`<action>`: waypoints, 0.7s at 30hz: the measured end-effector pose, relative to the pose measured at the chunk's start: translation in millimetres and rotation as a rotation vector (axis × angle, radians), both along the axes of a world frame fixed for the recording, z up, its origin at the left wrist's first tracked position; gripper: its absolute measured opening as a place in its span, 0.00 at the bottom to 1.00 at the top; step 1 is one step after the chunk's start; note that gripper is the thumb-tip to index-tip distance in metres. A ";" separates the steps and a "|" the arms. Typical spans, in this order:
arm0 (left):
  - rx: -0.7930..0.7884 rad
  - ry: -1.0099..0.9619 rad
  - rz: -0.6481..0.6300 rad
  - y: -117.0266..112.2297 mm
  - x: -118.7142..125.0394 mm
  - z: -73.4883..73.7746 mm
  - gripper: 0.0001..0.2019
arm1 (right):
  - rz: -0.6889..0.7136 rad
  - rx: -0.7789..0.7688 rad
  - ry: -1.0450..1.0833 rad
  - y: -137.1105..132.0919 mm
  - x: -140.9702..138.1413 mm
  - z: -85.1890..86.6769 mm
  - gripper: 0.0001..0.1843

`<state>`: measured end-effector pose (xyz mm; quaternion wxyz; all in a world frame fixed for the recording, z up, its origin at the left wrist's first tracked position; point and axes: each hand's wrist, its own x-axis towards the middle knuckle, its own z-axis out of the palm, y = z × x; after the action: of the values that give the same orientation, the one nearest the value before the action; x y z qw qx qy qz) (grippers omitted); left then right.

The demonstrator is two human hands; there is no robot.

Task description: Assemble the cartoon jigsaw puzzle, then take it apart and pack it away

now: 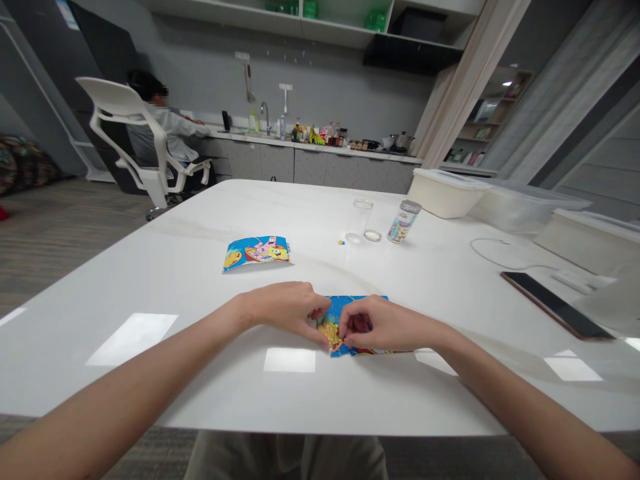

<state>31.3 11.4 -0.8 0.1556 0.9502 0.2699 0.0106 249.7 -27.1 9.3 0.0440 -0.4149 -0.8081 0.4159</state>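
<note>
A blue cartoon-printed jigsaw puzzle (336, 308) lies flat near the table's front, partly covered by my hands. My left hand (295, 310) is at its left edge, fingers curled and thumb on the lower left corner. Over the puzzle's middle, my right hand (385, 325) has thumb and forefinger pinched together against the surface; any small piece between them is hidden. Farther back on the left, a second puzzle section (257, 253) rests with its middle bowed upward. Tiny loose pieces (341, 243) lie beyond my hands.
Behind the loose pieces are a clear jar (362, 215), a ring-shaped lid (373, 235) and a printed canister (404, 222). A phone (555, 303), a white cable (500, 241) and storage boxes (445, 193) occupy the right side. A person (173, 130) sits at the far left.
</note>
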 end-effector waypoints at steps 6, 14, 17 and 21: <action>-0.009 0.008 0.012 -1.9 1.2 3.2 0.21 | 0.010 -0.024 -0.004 0.1 2.2 -0.9 0.05; -0.040 0.009 0.017 -3.2 2.6 5.6 0.20 | 0.013 0.020 -0.026 -3.6 -0.1 2.7 0.05; -0.046 0.005 0.018 -3.4 2.8 5.6 0.19 | 0.013 0.047 -0.032 -4.0 -0.9 1.4 0.05; -0.052 0.014 0.015 -3.7 3.0 6.4 0.19 | 0.033 0.100 -0.036 -3.8 0.1 0.0 0.05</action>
<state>34.3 7.6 5.6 0.1782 0.9438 0.2784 -0.0018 249.9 -30.9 9.2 0.0429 -0.4062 -0.8352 0.3683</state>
